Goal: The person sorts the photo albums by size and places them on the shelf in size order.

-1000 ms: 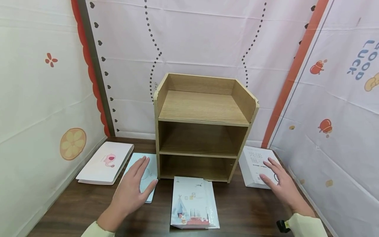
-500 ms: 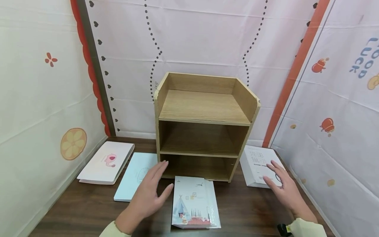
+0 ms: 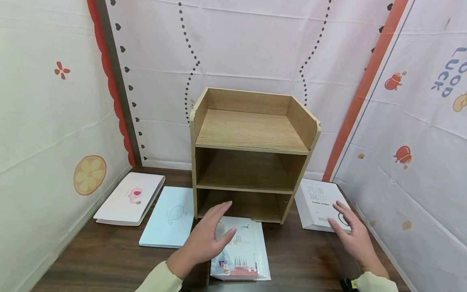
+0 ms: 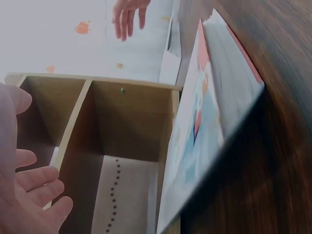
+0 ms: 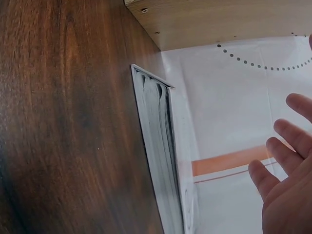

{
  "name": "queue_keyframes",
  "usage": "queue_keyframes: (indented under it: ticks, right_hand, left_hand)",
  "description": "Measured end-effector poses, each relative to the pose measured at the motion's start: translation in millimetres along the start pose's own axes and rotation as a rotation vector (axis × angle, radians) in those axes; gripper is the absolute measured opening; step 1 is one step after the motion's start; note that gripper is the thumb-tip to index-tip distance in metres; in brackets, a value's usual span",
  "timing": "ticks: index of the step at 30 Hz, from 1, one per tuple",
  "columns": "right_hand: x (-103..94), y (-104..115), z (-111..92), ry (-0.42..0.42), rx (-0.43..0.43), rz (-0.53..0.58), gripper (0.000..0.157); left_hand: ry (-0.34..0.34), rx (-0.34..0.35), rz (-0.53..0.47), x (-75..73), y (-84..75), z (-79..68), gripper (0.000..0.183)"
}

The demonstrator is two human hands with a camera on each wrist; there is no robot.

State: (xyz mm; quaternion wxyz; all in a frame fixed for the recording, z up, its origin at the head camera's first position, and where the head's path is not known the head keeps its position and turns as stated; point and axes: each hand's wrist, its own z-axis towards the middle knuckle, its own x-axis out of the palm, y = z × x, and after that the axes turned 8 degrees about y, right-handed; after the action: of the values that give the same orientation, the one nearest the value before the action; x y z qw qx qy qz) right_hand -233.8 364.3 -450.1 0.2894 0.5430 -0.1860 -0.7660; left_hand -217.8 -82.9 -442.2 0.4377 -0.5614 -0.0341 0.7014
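Observation:
My left hand [image 3: 205,238] hovers over the left part of a book with a tent picture [image 3: 241,259], its fingers extended and holding nothing. In the left wrist view that same book [image 4: 195,131] lies on the table, thick pages showing at its edge. My right hand [image 3: 353,239], fingers spread and holding nothing, hangs just over the near right corner of a thick white book [image 3: 317,198]. From the right wrist the page edges of the white book [image 5: 158,141] show below the fingers. Behind the tent book stands a wooden shelf [image 3: 251,190] with bare tiers.
To the left lie a light blue whale notebook [image 3: 171,221] and a white notebook with a pink elephant [image 3: 129,198]. The dark wooden table [image 3: 299,259] is bordered by printed cloth walls [image 3: 401,121] on the left, back and right.
My left hand has moved right, from above the whale notebook to above the tent book. The right hand has shifted only slightly to the right. The books and shelf stay put.

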Motion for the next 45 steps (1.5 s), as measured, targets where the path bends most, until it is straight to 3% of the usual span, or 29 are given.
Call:
queue_keyframes:
  ticks: [9,17,21,27,31,45]
  right_hand:
    - [6.0,-11,0,-0.087,-0.011,0.062,0.051]
    - [1.4,-13,-1,-0.097,0.105,0.090,0.050]
    - [2.8,-16,0,-0.116,0.149,0.127,0.051]
    - [11.7,-16,4,-0.228,0.199,0.160,0.045]
    - [14.9,-18,6,-0.275,0.231,0.167,0.041]
    - [14.7,-37,17,-0.280,0.334,0.168,0.045]
  left_hand:
    - [0.126,-0.011,-0.130,15.3,-12.1,13.2,0.069]
    - [0.180,-0.013,-0.196,35.6,-22.4,28.4,0.069]
    - [0.196,-0.014,-0.233,48.9,-27.0,37.0,0.070]
    - [0.209,-0.053,-0.327,62.6,-25.9,42.2,0.071]
    - [0.210,-0.044,-0.359,72.0,-22.8,45.5,0.069]
    - [0.216,-0.117,-0.474,93.9,-29.6,66.4,0.064]
